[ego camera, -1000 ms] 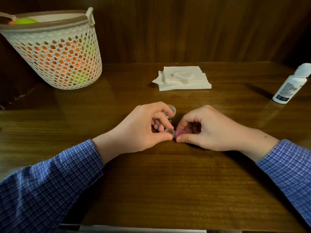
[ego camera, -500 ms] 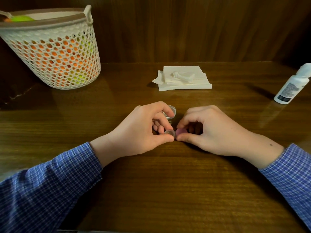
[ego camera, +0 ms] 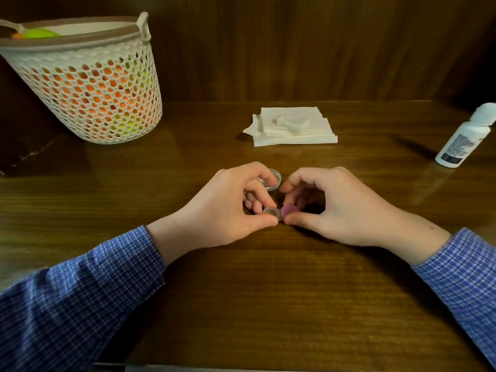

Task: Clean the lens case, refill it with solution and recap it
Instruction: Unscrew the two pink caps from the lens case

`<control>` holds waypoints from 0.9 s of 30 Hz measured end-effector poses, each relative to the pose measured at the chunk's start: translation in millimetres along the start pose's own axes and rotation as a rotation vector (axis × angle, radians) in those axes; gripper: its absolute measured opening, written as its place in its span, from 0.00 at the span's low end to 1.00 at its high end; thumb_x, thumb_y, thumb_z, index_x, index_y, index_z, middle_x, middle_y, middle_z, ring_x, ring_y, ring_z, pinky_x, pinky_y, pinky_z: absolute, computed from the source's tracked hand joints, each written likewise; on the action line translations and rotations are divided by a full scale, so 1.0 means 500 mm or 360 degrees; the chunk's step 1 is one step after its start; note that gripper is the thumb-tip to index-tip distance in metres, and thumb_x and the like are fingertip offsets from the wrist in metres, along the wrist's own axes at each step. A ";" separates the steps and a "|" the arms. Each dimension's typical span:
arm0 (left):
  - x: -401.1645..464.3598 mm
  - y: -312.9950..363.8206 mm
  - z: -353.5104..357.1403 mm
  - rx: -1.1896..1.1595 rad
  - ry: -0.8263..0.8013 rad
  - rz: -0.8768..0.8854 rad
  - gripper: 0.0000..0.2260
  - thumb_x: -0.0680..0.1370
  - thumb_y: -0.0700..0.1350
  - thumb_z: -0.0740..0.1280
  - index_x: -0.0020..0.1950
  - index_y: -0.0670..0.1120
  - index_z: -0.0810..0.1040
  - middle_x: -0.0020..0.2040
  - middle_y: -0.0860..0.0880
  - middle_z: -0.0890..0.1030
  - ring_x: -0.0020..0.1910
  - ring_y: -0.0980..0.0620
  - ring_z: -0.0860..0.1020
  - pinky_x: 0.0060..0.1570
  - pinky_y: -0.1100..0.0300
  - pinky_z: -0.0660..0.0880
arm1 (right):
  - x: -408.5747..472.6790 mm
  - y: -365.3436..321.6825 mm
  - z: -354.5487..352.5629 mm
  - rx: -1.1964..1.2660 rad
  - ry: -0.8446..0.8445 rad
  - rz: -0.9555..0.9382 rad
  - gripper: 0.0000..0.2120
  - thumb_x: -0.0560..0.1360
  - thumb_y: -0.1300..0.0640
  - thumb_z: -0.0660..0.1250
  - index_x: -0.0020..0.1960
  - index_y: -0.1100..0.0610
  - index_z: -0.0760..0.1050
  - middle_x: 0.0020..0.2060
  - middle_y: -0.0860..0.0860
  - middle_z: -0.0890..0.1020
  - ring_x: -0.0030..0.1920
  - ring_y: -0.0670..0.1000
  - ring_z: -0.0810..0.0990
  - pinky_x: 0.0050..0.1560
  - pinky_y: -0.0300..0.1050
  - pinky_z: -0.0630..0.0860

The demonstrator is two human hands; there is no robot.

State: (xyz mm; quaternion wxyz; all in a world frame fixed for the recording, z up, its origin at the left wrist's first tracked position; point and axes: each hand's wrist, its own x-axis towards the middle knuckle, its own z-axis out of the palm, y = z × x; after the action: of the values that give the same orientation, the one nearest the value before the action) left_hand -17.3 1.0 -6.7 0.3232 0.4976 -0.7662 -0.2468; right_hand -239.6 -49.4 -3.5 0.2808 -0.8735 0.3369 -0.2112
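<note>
Probably home: wooden table (ego camera: 241, 291), wood-panelled wall (ego camera: 295, 49), plastic basket (ego camera: 91, 103), folded tissues (ego camera: 292, 126).

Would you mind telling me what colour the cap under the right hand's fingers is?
The cap is pinkish purple, seen in the head view, the only view here.

White mesh basket (ego camera: 88, 103) of orange and green balls, wooden table (ego camera: 241, 304)

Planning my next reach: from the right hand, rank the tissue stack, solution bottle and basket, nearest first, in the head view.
From the right hand:
1. Tissue stack, straight behind it.
2. Solution bottle, far right.
3. Basket, back left corner.
</note>
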 end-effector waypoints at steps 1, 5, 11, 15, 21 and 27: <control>0.000 0.000 0.000 0.0001 -0.0001 0.0002 0.23 0.72 0.43 0.80 0.64 0.45 0.78 0.45 0.53 0.87 0.43 0.54 0.85 0.46 0.58 0.83 | 0.000 0.000 -0.003 0.0001 -0.0037 -0.0004 0.19 0.72 0.52 0.79 0.60 0.45 0.78 0.46 0.37 0.86 0.49 0.39 0.85 0.53 0.38 0.81; 0.000 0.000 -0.001 0.0019 0.0001 0.0017 0.23 0.72 0.44 0.80 0.64 0.45 0.78 0.45 0.54 0.87 0.43 0.55 0.85 0.46 0.58 0.83 | -0.002 -0.001 -0.005 0.0011 -0.0065 -0.0023 0.20 0.73 0.54 0.78 0.63 0.48 0.78 0.47 0.39 0.86 0.51 0.39 0.84 0.55 0.37 0.80; 0.001 0.000 0.000 0.0001 0.0005 0.0011 0.22 0.72 0.44 0.81 0.64 0.45 0.78 0.44 0.54 0.87 0.42 0.55 0.85 0.46 0.58 0.83 | 0.001 -0.004 0.003 -0.0015 0.0046 0.0032 0.20 0.68 0.46 0.80 0.57 0.42 0.77 0.43 0.41 0.84 0.46 0.40 0.83 0.47 0.37 0.81; 0.001 -0.001 0.000 -0.0007 -0.0007 -0.0007 0.23 0.72 0.44 0.80 0.65 0.46 0.77 0.45 0.54 0.87 0.42 0.55 0.85 0.46 0.58 0.83 | -0.001 -0.001 -0.005 0.0011 -0.0051 -0.0036 0.20 0.72 0.55 0.78 0.60 0.44 0.76 0.47 0.39 0.85 0.51 0.40 0.83 0.55 0.35 0.79; 0.000 -0.001 -0.001 -0.0002 -0.0005 -0.0004 0.23 0.72 0.44 0.80 0.65 0.46 0.77 0.45 0.53 0.87 0.42 0.55 0.85 0.48 0.57 0.83 | 0.000 -0.001 0.003 -0.0034 -0.0026 -0.0063 0.19 0.71 0.48 0.79 0.59 0.46 0.78 0.48 0.39 0.82 0.52 0.39 0.81 0.51 0.30 0.77; 0.002 -0.004 0.000 -0.0011 -0.0005 -0.0005 0.23 0.72 0.44 0.80 0.64 0.47 0.78 0.45 0.55 0.87 0.43 0.55 0.85 0.47 0.59 0.83 | -0.001 0.004 0.003 -0.0032 -0.0031 -0.0067 0.16 0.74 0.51 0.77 0.59 0.45 0.77 0.46 0.38 0.84 0.49 0.40 0.82 0.49 0.33 0.78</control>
State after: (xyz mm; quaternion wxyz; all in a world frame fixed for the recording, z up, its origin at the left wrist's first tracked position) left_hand -16.7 -0.7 -7.8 0.3233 0.4973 -0.7651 -0.2507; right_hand -240.0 -49.9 -5.9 0.2708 -0.8851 0.3180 -0.2053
